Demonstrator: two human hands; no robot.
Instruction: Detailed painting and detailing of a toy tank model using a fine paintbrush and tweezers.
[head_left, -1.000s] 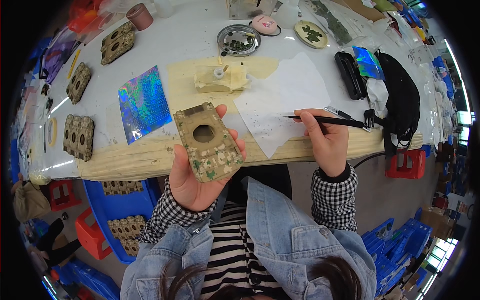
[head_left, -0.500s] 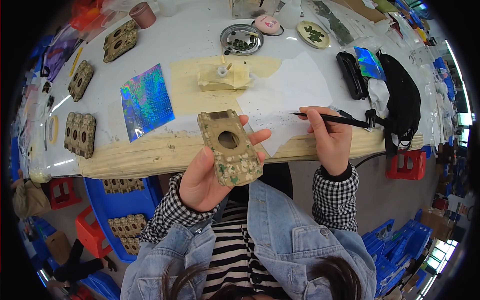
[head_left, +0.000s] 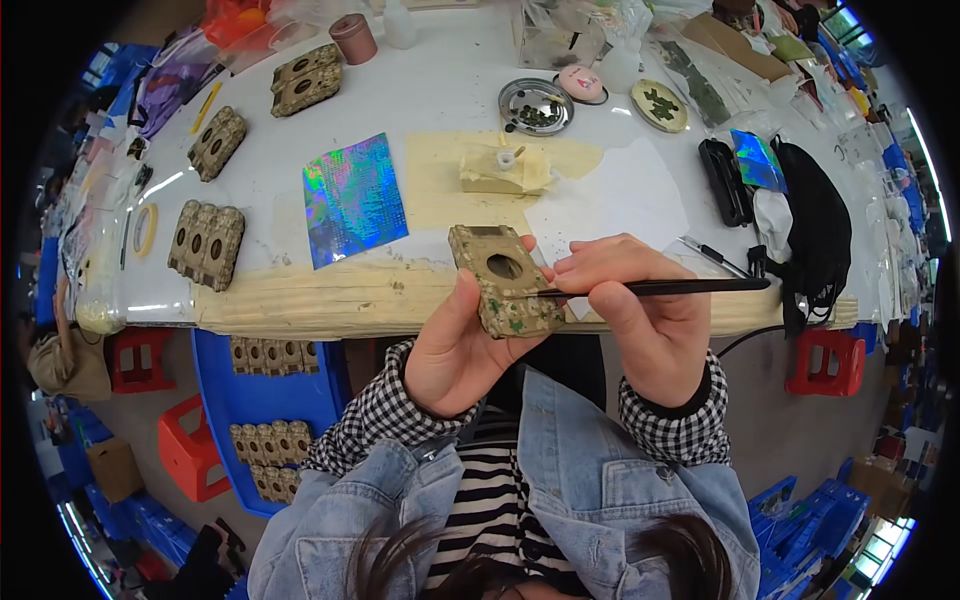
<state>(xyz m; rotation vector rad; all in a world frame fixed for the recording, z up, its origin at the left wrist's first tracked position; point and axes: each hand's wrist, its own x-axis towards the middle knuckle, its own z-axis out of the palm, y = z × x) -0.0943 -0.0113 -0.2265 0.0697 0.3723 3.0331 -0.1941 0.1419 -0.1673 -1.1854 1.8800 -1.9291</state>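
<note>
My left hand [head_left: 450,340] holds a camouflage-painted model tank hull [head_left: 480,247] above the table's front edge, tilted with its top face up. The hull has a round hole in its deck and green and tan patches toward the near end. In my right hand [head_left: 650,310] are slim black tweezers [head_left: 690,287], pinched between thumb and fingers. Their tip reaches the hull's deck just below the round hole; whether it carries anything is too small to tell. Fingers of my left hand are partly hidden behind the hull.
More hulls stand at the left [head_left: 207,245] and in a blue tray [head_left: 215,400] below. A shiny holographic sheet [head_left: 355,205], a taped block [head_left: 490,178], white paper [head_left: 620,190], a round dish [head_left: 537,90] of small dark parts, and a black bag [head_left: 815,220] lie around the table.
My right hand has moved left from over the white paper, bringing the tweezers' tip to the hull. The view has shifted, and the left hand still holds the hull.
</note>
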